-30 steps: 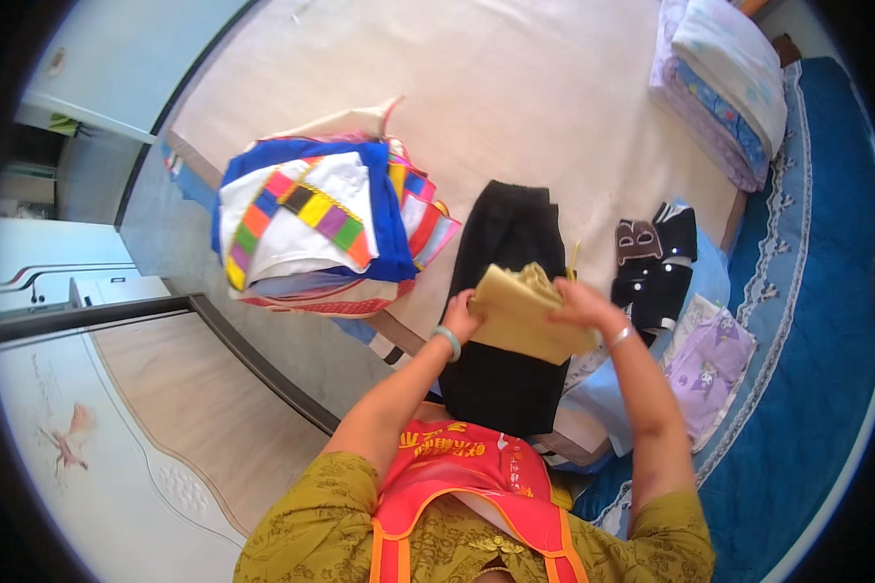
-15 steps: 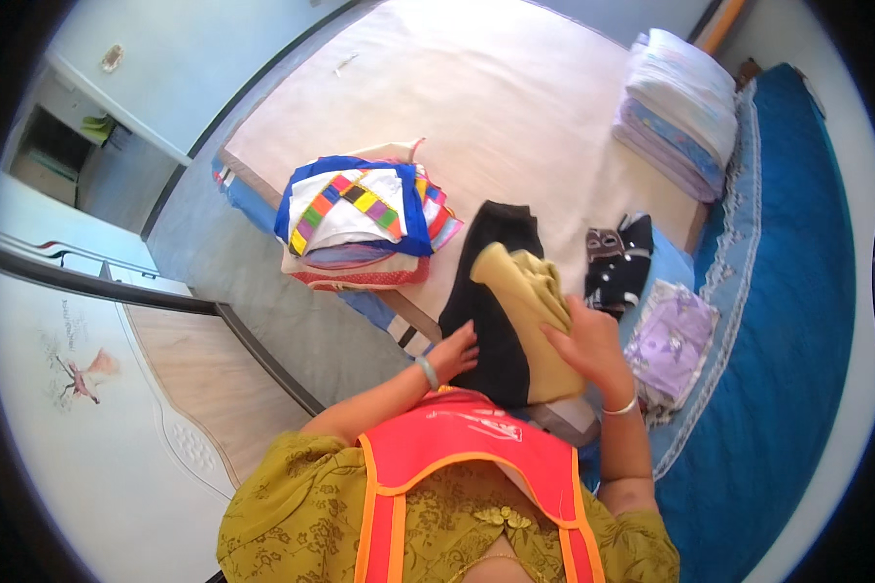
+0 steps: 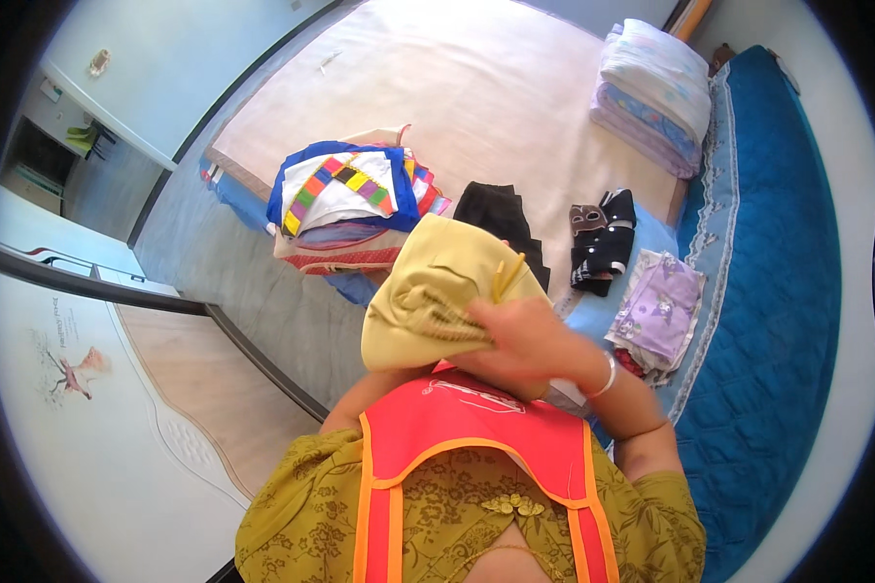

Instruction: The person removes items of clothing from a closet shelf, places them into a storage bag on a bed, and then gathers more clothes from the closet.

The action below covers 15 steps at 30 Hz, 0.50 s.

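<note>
Pale yellow garment (image 3: 437, 257) — folded, its waistband gathered and crinkled.

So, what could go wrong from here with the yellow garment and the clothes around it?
The yellow garment has a loose cord close to the right hand, which might snag on it. The colourful cloth pile sits at the edge of the bed, so a knock could tip it onto the floor.
</note>
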### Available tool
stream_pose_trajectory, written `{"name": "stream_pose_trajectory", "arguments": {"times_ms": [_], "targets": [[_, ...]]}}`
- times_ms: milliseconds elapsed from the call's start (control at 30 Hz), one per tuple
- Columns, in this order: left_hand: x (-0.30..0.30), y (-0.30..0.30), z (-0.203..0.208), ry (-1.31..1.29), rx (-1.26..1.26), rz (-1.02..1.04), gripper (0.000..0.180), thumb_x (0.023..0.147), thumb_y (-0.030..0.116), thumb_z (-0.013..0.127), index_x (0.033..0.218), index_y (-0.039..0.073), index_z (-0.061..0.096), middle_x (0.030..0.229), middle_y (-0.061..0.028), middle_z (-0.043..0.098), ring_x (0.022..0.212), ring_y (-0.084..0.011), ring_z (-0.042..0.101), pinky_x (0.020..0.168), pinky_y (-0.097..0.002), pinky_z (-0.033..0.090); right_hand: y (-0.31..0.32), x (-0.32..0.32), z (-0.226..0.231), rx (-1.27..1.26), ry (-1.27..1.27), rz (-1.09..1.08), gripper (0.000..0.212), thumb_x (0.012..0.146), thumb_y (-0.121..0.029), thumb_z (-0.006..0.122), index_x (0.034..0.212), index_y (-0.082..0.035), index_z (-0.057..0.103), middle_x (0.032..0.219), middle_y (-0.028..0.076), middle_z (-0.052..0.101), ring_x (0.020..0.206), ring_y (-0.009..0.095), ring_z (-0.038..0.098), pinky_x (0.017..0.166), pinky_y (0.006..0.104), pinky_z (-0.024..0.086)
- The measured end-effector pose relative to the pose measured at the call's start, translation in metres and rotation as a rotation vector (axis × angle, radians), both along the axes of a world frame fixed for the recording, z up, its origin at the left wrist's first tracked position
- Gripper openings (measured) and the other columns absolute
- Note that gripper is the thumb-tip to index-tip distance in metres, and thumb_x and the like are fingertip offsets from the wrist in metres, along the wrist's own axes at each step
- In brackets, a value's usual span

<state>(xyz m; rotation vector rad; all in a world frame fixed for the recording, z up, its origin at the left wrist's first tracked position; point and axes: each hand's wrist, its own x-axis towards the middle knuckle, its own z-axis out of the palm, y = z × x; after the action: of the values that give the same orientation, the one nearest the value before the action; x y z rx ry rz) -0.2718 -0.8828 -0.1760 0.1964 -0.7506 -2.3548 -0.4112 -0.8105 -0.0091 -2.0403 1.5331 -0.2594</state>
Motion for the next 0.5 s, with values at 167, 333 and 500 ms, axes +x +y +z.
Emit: {"name": "stream_pose_trajectory", "arguments": {"times_ms": [167,333,500], "targets": [[-0.031,-0.003,-0.014,-0.105,-0.495,0.183,0.046,0.09,0.029,0.045,0.13,0.01,0.033,0.131,-0.008,0.038,0.119,-0.0215,0.039,0.1,-0.0358,0.032,-0.026,-0.061,-0.046,0.354,-0.89,-0.183,0.049,0.082,-0.031,0.061,0.119,-0.002,0.047,0.1,0.011,0.06,0.089,0.015,0.058,0.076,0.03,0.047],[-0.031,0.011,-0.008,-0.361,-0.937,0.325,0.042,0.091,0.025,0.046,0.128,0.008,0.037,0.128,-0.0084,0.042,0.115,-0.0184,0.043,0.097,-0.0316,0.037,-0.023,-0.066,-0.063,0.508,-0.988,-0.259,0.053,0.082,-0.031,0.062,0.123,-0.003,0.045,0.107,0.005,0.057,0.095,0.011,0.053,0.082,0.0267,0.044],[-0.026,0.023,0.018,-0.211,-0.446,0.136,0.049,0.088,0.029,0.051,0.129,0.007,0.036,0.129,-0.0101,0.041,0.117,-0.0205,0.041,0.097,-0.0337,0.036,-0.014,-0.078,-0.017,0.466,-0.818,-0.221,0.047,0.082,-0.03,0.061,0.117,-0.002,0.049,0.101,0.005,0.059,0.091,0.01,0.054,0.077,0.0254,0.046]]}}
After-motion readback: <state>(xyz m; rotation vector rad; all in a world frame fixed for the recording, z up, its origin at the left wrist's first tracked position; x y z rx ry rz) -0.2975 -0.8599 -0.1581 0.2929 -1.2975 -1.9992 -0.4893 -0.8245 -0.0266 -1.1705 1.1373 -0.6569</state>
